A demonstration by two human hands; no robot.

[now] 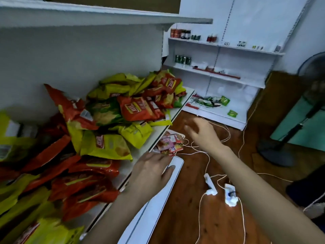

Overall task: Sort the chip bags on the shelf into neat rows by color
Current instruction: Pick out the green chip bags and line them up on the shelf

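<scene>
Red and yellow chip bags point(139, 108) are lying jumbled on the shelf point(179, 108), no rows forming yet; left hand point(151, 167) and right hand point(202, 133) are hovering released, grasping nothing.

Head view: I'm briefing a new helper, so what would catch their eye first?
Red and yellow chip bags lie jumbled across the shelf on the left. The left hand and right hand hover open by its front edge. White cables sprawl over the wooden floor below.

Single head-worn view, looking forward and down, close over shelf point(158, 136) edge, floor point(202, 217) beyond
</scene>
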